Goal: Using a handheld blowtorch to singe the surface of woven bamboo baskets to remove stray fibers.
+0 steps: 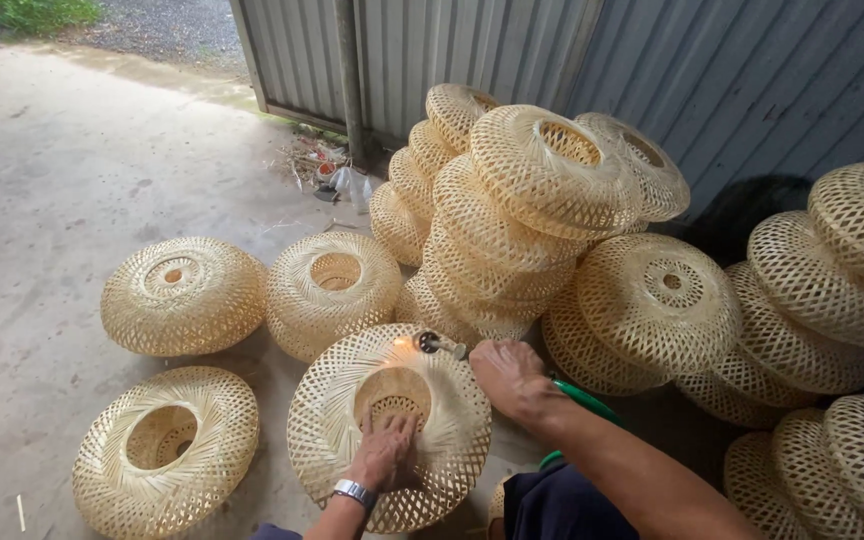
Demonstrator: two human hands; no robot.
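A round woven bamboo lampshade (337, 400) stands tilted on its edge in front of me. My left hand (384, 452), with a watch on the wrist, presses on its lower weave by the centre hole. My right hand (508, 377) grips a small gas torch (442, 345) with a green body (584, 398). The torch's metal nozzle points left, and a small orange flame (404, 343) touches the upper rim of the lampshade.
Three similar shades lie on the concrete floor at left (183, 295) (332, 290) (165, 450). A tall stack (512, 210) leans behind, with more piles at right (812, 300). A corrugated metal wall (712, 70) stands at the back.
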